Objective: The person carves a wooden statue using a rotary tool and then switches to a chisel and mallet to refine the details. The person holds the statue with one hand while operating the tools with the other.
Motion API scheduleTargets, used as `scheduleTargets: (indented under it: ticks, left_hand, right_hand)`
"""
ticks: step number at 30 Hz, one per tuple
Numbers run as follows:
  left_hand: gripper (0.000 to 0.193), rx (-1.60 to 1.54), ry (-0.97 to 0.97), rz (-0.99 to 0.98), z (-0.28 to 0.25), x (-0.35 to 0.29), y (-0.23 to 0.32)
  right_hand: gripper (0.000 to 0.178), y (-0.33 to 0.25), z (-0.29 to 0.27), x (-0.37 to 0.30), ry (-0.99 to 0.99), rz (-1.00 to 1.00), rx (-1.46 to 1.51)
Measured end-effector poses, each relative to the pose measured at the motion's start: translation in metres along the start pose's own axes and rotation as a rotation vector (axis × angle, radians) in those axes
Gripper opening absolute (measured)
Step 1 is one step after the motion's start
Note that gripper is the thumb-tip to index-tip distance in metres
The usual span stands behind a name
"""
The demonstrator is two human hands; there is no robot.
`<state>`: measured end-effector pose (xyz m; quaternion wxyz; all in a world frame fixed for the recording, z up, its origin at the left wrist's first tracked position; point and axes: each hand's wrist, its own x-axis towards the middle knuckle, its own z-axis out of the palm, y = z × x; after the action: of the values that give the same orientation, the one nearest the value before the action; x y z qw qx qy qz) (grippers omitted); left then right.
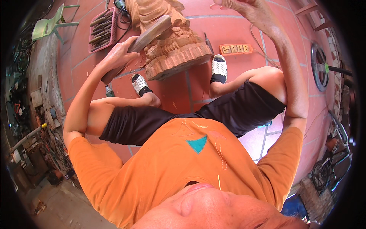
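Observation:
A carved wooden statue (pixel 167 45) lies on the tiled floor between my feet, its ridged base towards me. My left hand (pixel 119 56) is closed around a long, worn wooden mallet (pixel 154 32), which slants across the statue's left side. My right hand (pixel 249 13) is raised at the upper edge, to the right of the statue. Its visible fingers stretch out to the left, and nothing shows in them; the rest of the hand is cut off. A narrow dark chisel (pixel 208 42) is on the floor beside the statue's base.
A pink basket (pixel 90 38) of carving tools stands left of the statue, near a corded power tool (pixel 121 5). An orange socket strip (pixel 244 49) lies to the right. Farther out are a green chair (pixel 44 28) and a wheel-shaped stand (pixel 319 66). Wood chips litter the floor.

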<state>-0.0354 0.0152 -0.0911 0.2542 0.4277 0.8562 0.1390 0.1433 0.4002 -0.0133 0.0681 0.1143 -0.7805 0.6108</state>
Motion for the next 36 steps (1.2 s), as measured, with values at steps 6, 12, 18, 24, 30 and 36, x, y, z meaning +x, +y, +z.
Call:
scheduleTargets:
  ticks: [6, 12, 18, 24, 30, 36]
  left_hand:
    - [0.071, -0.047, -0.011, -0.033, 0.006, 0.009, 0.003]
    - [0.074, -0.089, 0.018, -0.039, 0.012, 0.028, -0.001]
    - [0.076, -0.084, -0.010, -0.030, 0.002, 0.013, -0.009]
    - [0.073, -0.102, -0.008, -0.050, 0.003, 0.005, -0.006]
    - [0.078, -0.056, 0.000, -0.005, 0.008, 0.035, -0.008]
    - [0.072, -0.072, 0.011, -0.015, 0.012, 0.063, -0.009]
  right_hand:
    - [0.025, -0.012, 0.004, 0.002, -0.003, 0.056, -0.045]
    - [0.026, -0.010, 0.005, 0.002, 0.002, 0.051, -0.018]
    - [0.025, -0.014, -0.001, -0.005, 0.040, 0.071, -0.058]
    - [0.024, -0.022, 0.003, -0.004, 0.021, 0.087, -0.027]
    - [0.024, -0.027, 0.006, -0.003, 0.016, 0.072, -0.044]
    - [0.023, -0.021, 0.001, -0.006, 0.015, 0.100, -0.006]
